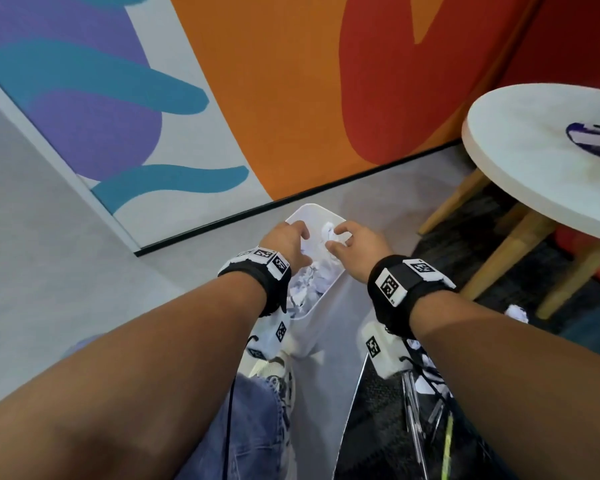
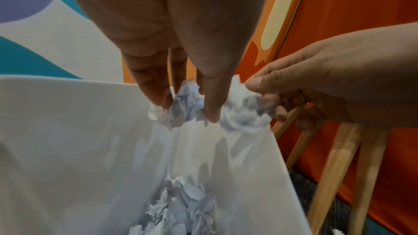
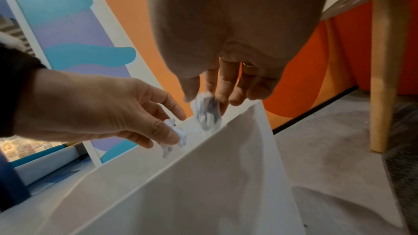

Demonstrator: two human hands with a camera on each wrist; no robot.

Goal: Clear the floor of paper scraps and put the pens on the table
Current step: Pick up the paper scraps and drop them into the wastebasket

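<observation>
No readable text; wristbands [image 1: 407,282] bear coded markers.

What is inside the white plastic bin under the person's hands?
Crumpled white paper scraps lie piled at the bottom of the white plastic bin. Whatever is beneath that pile is covered, and the hands hide part of the opening from above.

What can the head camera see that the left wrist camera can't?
Only the head view shows the round table's top, the pens lying on the floor by the feet, and a paper scrap on the floor under the table. Only the left wrist view shows the crumpled paper pile deep in the white bin. Both show the left hand and right hand holding paper wads above the bin.
</observation>
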